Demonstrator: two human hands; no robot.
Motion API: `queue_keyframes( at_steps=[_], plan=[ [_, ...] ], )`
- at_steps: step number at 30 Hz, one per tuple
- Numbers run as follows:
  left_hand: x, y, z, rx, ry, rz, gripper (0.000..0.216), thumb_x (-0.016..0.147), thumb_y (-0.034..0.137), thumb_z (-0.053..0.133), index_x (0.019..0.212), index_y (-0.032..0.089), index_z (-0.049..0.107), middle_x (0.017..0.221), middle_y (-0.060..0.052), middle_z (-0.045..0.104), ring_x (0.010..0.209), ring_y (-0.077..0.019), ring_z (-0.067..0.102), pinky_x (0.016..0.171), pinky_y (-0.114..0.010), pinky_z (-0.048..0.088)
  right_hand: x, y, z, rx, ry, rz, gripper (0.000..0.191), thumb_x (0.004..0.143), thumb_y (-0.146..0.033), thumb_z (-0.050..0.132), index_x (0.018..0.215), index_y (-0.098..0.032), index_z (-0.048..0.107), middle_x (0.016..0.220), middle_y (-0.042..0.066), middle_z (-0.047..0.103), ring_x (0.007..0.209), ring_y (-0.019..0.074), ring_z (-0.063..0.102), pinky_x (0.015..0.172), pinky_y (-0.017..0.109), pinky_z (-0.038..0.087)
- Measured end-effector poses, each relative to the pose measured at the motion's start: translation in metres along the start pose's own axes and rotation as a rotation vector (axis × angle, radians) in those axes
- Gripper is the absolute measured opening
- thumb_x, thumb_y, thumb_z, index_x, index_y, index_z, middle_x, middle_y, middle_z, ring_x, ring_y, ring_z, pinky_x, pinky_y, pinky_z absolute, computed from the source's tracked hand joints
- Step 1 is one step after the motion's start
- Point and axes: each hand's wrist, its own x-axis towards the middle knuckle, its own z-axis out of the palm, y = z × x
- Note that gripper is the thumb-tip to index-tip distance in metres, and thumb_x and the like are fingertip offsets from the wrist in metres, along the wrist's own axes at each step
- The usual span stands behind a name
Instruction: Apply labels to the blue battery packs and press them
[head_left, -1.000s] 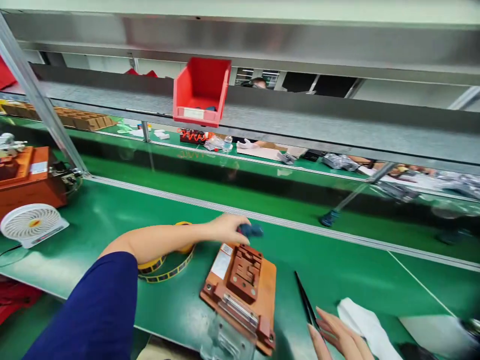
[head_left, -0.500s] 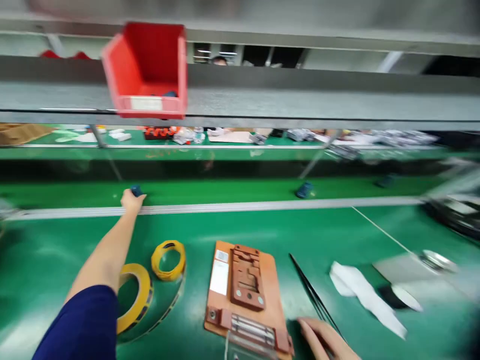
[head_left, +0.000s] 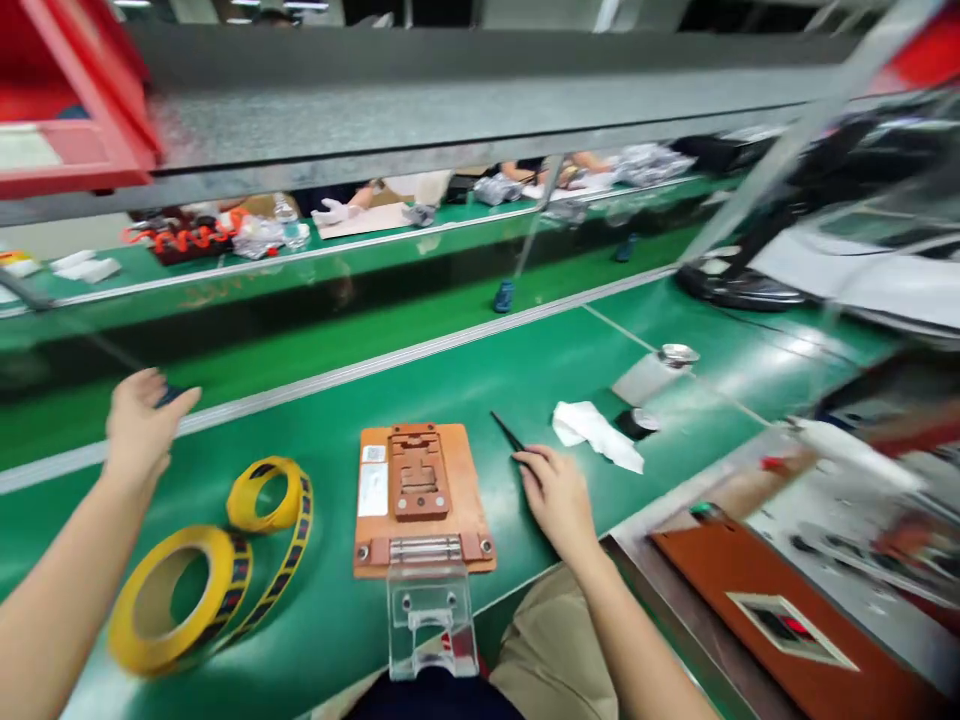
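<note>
My left hand reaches out to the far left, at the metal rail beside the conveyor belt. A small dark blue part sits between its thumb and fingers. My right hand rests on the green mat to the right of an orange jig, with its fingers closed on the near end of black tweezers. A clear plastic bracket hangs off the jig's near edge. Two yellow tape rolls lie between my left arm and the jig.
A white cloth, a black disc and a metal dish lie right of the tweezers. Another blue part rides the belt. A red bin hangs top left. An orange board lies at right. A person's gloved hand works across the line.
My left hand carried the blue part from the jig out to the conveyor rail. My view swung right and down. My right hand moved up along the tweezers.
</note>
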Motion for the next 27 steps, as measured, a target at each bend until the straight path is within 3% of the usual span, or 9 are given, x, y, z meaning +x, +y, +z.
queue_keyframes(
  at_steps=[2, 5, 9, 12, 14, 17, 22, 25, 27],
  plan=[
    [-0.034, 0.015, -0.013, -0.077, -0.183, -0.04, 0.052, 0.083, 0.056, 0.065, 0.123, 0.023, 0.061, 0.124, -0.004, 0.069, 0.111, -0.0227, 0.065, 0.099, -0.04, 0.053, -0.001, 0.011, 0.005, 0.011, 0.04, -0.005, 0.028, 0.099, -0.031, 0.046, 0.109, -0.022, 0.07, 0.117, 0.011, 0.067, 0.102, 0.0285, 0.059, 0.088, 0.045, 0.048],
    [-0.078, 0.046, -0.015, 0.085, -0.438, 0.034, 0.039, 0.084, 0.051, 0.06, 0.108, 0.021, 0.071, 0.105, -0.004, 0.075, 0.098, -0.0228, 0.069, 0.096, -0.036, 0.053, -0.003, 0.02, 0.01, 0.046, 0.077, -0.011, 0.03, 0.099, -0.036, 0.046, 0.111, -0.022, 0.07, 0.117, 0.011, 0.066, 0.104, 0.0292, 0.059, 0.09, 0.045, 0.046],
    [-0.115, 0.073, -0.014, 0.291, -0.668, 0.129, 0.043, 0.084, 0.036, 0.054, 0.122, 0.021, 0.067, 0.113, -0.006, 0.074, 0.104, -0.0247, 0.068, 0.098, -0.035, 0.051, -0.009, 0.018, 0.008, 0.106, 0.076, -0.005, 0.031, 0.098, -0.038, 0.047, 0.111, -0.022, 0.071, 0.117, 0.012, 0.065, 0.106, 0.0293, 0.058, 0.094, 0.046, 0.045],
    [-0.125, 0.08, -0.012, 0.414, -0.768, 0.084, 0.06, 0.079, 0.028, 0.059, 0.138, 0.025, 0.056, 0.124, -0.004, 0.071, 0.109, -0.0248, 0.068, 0.094, -0.032, 0.051, -0.011, 0.016, 0.006, 0.156, 0.081, 0.013, 0.029, 0.098, -0.036, 0.048, 0.108, -0.022, 0.071, 0.117, 0.012, 0.065, 0.107, 0.0293, 0.058, 0.095, 0.047, 0.046],
    [-0.124, 0.082, -0.006, 0.465, -0.788, 0.037, 0.066, 0.077, 0.021, 0.059, 0.142, 0.025, 0.052, 0.121, -0.002, 0.073, 0.103, -0.0235, 0.071, 0.089, -0.029, 0.052, -0.011, 0.014, 0.005, 0.182, 0.083, 0.027, 0.029, 0.098, -0.035, 0.048, 0.108, -0.023, 0.072, 0.118, 0.012, 0.065, 0.109, 0.0294, 0.058, 0.096, 0.048, 0.046],
    [-0.116, 0.086, 0.012, 0.505, -0.711, 0.009, 0.06, 0.079, 0.014, 0.055, 0.139, 0.02, 0.054, 0.111, -0.003, 0.076, 0.096, -0.0219, 0.073, 0.089, -0.028, 0.052, -0.011, 0.012, 0.005, 0.204, 0.09, 0.045, 0.028, 0.098, -0.035, 0.048, 0.107, -0.023, 0.071, 0.118, 0.012, 0.065, 0.11, 0.0297, 0.058, 0.098, 0.049, 0.046],
    [-0.096, 0.092, 0.039, 0.549, -0.598, 0.005, 0.053, 0.081, 0.013, 0.053, 0.134, 0.017, 0.058, 0.107, -0.007, 0.077, 0.101, -0.0247, 0.072, 0.092, -0.029, 0.051, -0.011, 0.011, 0.004, 0.23, 0.101, 0.049, 0.028, 0.098, -0.035, 0.048, 0.106, -0.023, 0.072, 0.118, 0.012, 0.065, 0.11, 0.0301, 0.058, 0.098, 0.05, 0.046],
    [-0.091, 0.093, 0.042, 0.571, -0.549, 0.003, 0.052, 0.082, 0.014, 0.054, 0.135, 0.015, 0.058, 0.108, -0.009, 0.076, 0.103, -0.028, 0.071, 0.094, -0.033, 0.052, -0.011, 0.01, 0.004, 0.24, 0.103, 0.068, 0.028, 0.097, -0.035, 0.048, 0.106, -0.024, 0.072, 0.118, 0.011, 0.065, 0.11, 0.03, 0.058, 0.098, 0.05, 0.046],
    [-0.097, 0.097, 0.04, 0.575, -0.5, 0.022, 0.054, 0.085, 0.018, 0.054, 0.139, 0.013, 0.053, 0.121, -0.013, 0.072, 0.114, -0.0302, 0.067, 0.101, -0.037, 0.049, -0.011, 0.01, 0.005, 0.234, 0.105, 0.082, 0.027, 0.097, -0.035, 0.048, 0.105, -0.024, 0.072, 0.118, 0.011, 0.065, 0.11, 0.0299, 0.058, 0.097, 0.05, 0.047]
  ],
)
